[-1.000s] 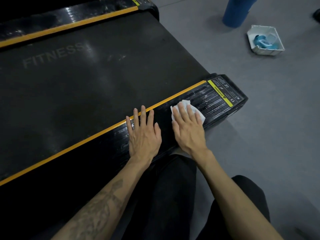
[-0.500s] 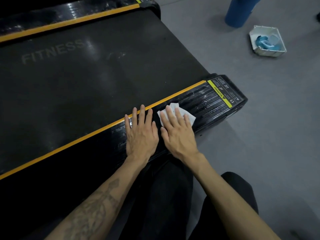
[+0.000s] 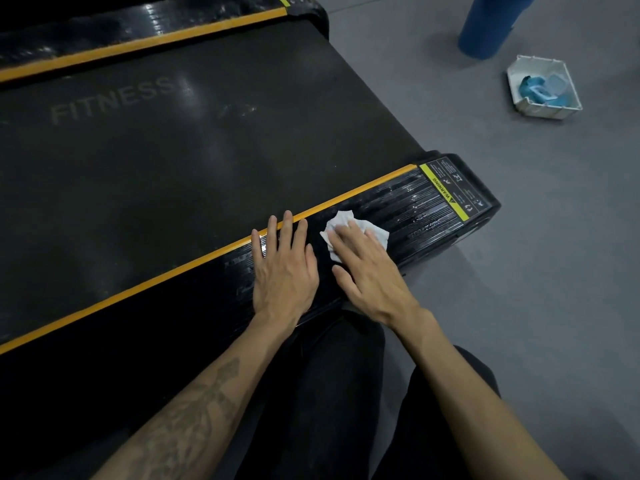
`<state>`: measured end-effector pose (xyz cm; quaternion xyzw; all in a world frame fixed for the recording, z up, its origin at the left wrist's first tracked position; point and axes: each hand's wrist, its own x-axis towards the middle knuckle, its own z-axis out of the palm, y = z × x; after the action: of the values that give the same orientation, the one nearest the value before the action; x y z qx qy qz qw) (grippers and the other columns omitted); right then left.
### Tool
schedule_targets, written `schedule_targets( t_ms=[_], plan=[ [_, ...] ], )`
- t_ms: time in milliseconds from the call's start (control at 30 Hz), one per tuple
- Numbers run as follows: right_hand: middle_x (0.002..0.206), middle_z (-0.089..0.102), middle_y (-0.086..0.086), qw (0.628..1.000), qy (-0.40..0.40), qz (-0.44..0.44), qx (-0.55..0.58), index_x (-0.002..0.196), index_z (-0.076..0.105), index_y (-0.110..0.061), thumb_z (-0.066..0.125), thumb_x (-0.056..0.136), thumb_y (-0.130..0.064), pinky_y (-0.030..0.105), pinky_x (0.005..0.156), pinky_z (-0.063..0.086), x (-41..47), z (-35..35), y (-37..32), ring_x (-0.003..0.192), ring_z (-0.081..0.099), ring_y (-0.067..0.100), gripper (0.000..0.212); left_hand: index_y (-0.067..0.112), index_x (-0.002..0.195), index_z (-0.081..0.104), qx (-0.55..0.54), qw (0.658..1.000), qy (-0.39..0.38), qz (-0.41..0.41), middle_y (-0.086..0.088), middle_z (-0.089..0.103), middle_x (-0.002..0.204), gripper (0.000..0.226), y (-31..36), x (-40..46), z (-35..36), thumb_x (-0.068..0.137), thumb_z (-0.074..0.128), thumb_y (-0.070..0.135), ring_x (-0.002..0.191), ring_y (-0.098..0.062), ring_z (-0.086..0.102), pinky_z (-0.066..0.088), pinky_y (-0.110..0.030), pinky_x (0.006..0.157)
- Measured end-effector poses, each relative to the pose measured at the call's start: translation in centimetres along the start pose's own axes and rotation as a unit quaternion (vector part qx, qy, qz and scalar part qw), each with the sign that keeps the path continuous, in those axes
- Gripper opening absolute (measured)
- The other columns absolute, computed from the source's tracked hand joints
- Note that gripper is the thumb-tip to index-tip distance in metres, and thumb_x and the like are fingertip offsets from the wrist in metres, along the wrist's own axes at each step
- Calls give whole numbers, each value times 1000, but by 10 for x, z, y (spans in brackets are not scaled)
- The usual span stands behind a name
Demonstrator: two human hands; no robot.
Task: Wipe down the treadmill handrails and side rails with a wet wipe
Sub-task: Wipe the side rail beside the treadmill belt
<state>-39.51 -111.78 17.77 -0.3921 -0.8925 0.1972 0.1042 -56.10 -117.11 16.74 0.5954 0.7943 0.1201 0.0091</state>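
The near side rail (image 3: 415, 206) of the treadmill is black and ribbed, with an orange strip along its inner edge and a yellow warning label at its end. A white wet wipe (image 3: 343, 221) lies on this rail, mostly covered by my right hand (image 3: 367, 271), which presses it down with straight fingers. My left hand (image 3: 282, 268) rests flat on the same rail just to the left, fingers spread, almost touching the right hand. The rail beyond the wipe glistens wet. The far side rail (image 3: 145, 32) runs along the top of the view.
The black belt (image 3: 190, 150) marked FITNESS lies between the rails. On the grey floor at the upper right stand a white tray (image 3: 568, 109) holding blue items and a blue cylinder (image 3: 491, 26). My dark-trousered knees fill the bottom.
My right hand has slid the wipe leftward along the near rail, away from the warning label and toward my left hand. The left hand has stayed in place.
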Motion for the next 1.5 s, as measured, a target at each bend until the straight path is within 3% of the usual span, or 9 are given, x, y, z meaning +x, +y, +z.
schedule_targets(
  t_ms=[100, 267, 400, 567, 767, 933, 1133, 1333, 1500],
  plan=[
    [170, 14, 1, 999, -26, -11, -37, 161, 26, -13, 23, 101, -41, 31, 127, -3, 5, 3, -1, 158, 4, 14, 67, 17, 155, 39, 4, 1000, -1, -1, -9, 31, 166, 51, -1, 0, 0, 108, 33, 34, 155, -30, 22, 16, -57, 126],
    [171, 11, 1, 995, -12, 22, -95, 162, 24, -23, 16, 104, -43, 45, 128, 11, 33, 6, 3, 158, 6, 20, 62, 16, 154, 40, 2, 1000, 0, 0, -9, 32, 165, 51, 0, 0, 2, 107, 32, 34, 155, -30, 24, 17, -57, 125],
    [170, 14, 5, 992, 2, 89, -94, 162, 27, -25, 11, 103, -48, 47, 128, 10, 27, 5, 2, 158, 8, 26, 65, 15, 155, 39, 6, 1000, 5, -2, -9, 31, 166, 54, -1, 1, 3, 107, 26, 36, 155, -29, 24, 17, -56, 126],
    [171, 6, -1, 993, -48, 45, -98, 163, 20, -27, 1, 97, -50, 42, 127, 0, 35, 7, -15, 158, -1, 21, 72, 14, 156, 38, 6, 1000, -1, -3, -10, 31, 166, 53, -2, 0, 3, 108, 26, 34, 155, -29, 23, 17, -57, 125],
    [172, 7, 3, 985, -20, 118, -121, 163, 20, -23, 0, 98, -49, 48, 127, 9, 41, -1, 4, 158, 4, 27, 73, 14, 156, 37, -4, 1000, -2, -8, -7, 29, 167, 52, -1, 2, 5, 108, 32, 34, 156, -27, 22, 14, -55, 127],
    [171, 10, 2, 993, -65, 19, -96, 162, 22, -17, 3, 96, -46, 45, 128, 7, 44, 3, -18, 158, 6, 24, 75, 15, 156, 38, -12, 1000, -7, -5, -7, 30, 166, 56, -2, 2, 4, 107, 22, 37, 156, -27, 22, 16, -56, 126],
    [170, 19, 6, 987, -44, 73, -135, 163, 23, -15, 0, 95, -45, 49, 126, 13, 60, -13, 12, 158, 11, 27, 78, 16, 156, 39, -14, 1000, 3, -7, -3, 28, 167, 50, -2, 2, 7, 108, 34, 32, 156, -25, 21, 13, -54, 127],
    [169, 23, 4, 984, -84, -32, -154, 162, 25, -16, 2, 97, -42, 47, 126, 17, 68, -3, -3, 157, 13, 25, 73, 17, 156, 38, -14, 1000, -2, -3, 0, 28, 168, 51, -4, 3, 7, 109, 31, 34, 156, -23, 20, 12, -53, 127],
    [169, 22, 8, 985, -52, 58, -157, 162, 22, -15, -3, 94, -43, 47, 126, 15, 70, -16, 25, 158, 10, 28, 78, 17, 154, 42, -26, 1000, 2, -6, 1, 31, 166, 54, -3, 2, 3, 106, 29, 36, 156, -21, 21, 10, -50, 128]
  ],
)
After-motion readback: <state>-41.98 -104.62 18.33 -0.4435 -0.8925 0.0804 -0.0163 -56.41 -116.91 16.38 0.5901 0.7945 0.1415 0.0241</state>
